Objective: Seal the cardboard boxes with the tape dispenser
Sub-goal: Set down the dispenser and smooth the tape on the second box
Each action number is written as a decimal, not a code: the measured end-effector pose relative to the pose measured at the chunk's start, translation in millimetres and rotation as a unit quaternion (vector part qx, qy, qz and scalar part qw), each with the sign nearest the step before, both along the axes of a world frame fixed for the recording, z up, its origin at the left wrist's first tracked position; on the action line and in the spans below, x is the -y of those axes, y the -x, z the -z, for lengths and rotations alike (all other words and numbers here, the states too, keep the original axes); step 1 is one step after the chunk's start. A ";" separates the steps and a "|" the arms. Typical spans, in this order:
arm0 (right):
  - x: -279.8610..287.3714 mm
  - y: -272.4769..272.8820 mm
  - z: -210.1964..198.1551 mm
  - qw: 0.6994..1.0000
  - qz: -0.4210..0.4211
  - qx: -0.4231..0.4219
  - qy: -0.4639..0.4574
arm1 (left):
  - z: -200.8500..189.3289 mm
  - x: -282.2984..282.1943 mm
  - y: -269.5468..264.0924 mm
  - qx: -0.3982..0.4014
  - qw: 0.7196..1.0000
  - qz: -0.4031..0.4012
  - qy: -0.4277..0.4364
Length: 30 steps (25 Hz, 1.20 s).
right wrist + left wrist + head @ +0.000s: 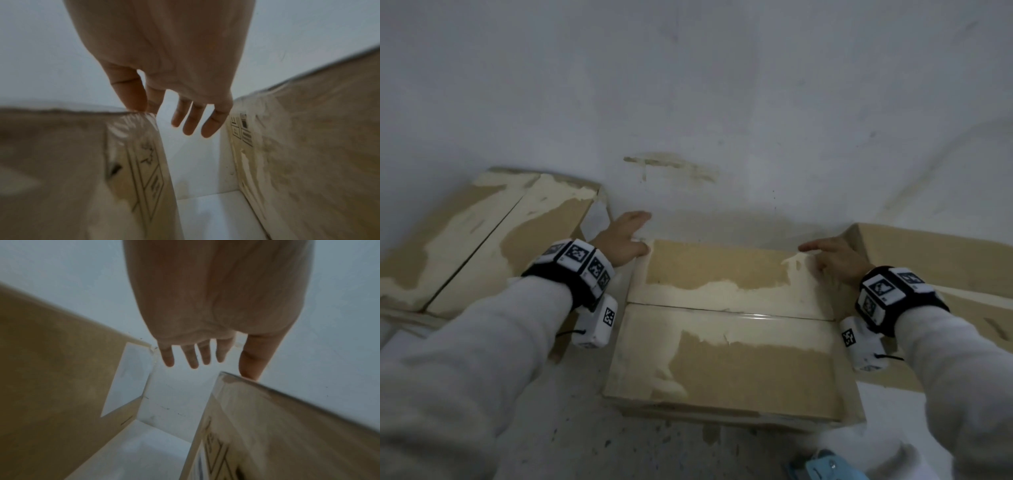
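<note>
A closed cardboard box (732,329) with torn, pale patches on its lid stands in the middle of the floor. My left hand (625,238) is at its far left corner, thumb touching the top edge, fingers (191,356) straight and spread. My right hand (832,257) is at the far right corner, thumb and forefinger on the box edge (135,113), the other fingers (191,125) straight in the gap. Neither hand holds anything. A light blue tape dispenser (822,467) lies on the floor at the bottom edge of the head view.
A second cardboard box (482,240) stands to the left and a third box (945,274) to the right, each a narrow gap from the middle one. A white wall (722,102) rises just behind all three. The floor is pale and speckled.
</note>
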State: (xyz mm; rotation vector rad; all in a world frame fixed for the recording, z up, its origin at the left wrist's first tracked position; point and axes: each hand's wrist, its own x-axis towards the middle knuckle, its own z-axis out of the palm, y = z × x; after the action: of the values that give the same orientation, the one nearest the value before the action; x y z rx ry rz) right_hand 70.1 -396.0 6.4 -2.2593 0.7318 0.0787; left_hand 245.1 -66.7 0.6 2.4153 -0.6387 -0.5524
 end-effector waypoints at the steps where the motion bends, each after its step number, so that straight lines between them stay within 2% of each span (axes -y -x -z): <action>1: -3.5 -1.4 -2.1 1.000 -0.008 -0.011 -0.008 | -0.5 2.0 2.4 0.005 1.000 0.012 -0.007; 4: -5.3 2.4 -2.9 0.999 0.007 -0.027 -0.028 | 0.1 0.9 10.8 0.013 1.000 -0.001 -0.007; 7: -3.3 10.4 0.9 0.999 0.045 0.001 -0.030 | 2.5 -7.1 14.9 0.026 0.998 -0.045 0.023; 9: -6.1 16.7 1.2 0.998 0.059 0.011 -0.037 | 2.0 -11.2 17.9 0.034 0.999 -0.017 0.015; 12: -12.7 26.5 0.2 0.999 0.011 -0.036 -0.019 | 3.9 -14.2 22.0 -0.033 0.999 0.043 0.004; 14: -14.1 30.6 2.5 0.997 0.011 -0.073 -0.008 | 9.2 -18.3 23.9 -0.066 0.995 0.068 -0.004; 18: -21.3 27.8 -2.2 0.992 0.013 -0.111 0.057 | 17.0 -20.8 24.4 -0.054 0.997 0.055 -0.021; 22: -27.4 30.8 -9.0 0.992 0.025 -0.096 0.083 | 14.6 -22.8 28.8 -0.062 0.997 0.050 -0.008; 24: -27.7 36.5 -8.4 0.993 0.026 -0.098 0.062 | 15.1 -21.1 34.1 -0.070 0.997 0.036 -0.014; 26: -34.9 46.4 -10.3 0.995 -0.008 -0.102 0.015 | 13.5 -19.4 43.6 -0.081 0.996 0.010 -0.022; 30: -49.9 77.0 -11.8 0.994 -0.017 -0.051 -0.093 | 18.2 -29.2 68.9 -0.142 0.987 -0.024 0.071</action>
State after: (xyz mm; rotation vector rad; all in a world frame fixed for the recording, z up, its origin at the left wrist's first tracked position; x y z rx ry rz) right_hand -6.9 -346.1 18.2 -2.1021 0.7092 0.2702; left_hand 176.2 -37.5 -17.6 2.1590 -0.4785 -0.7849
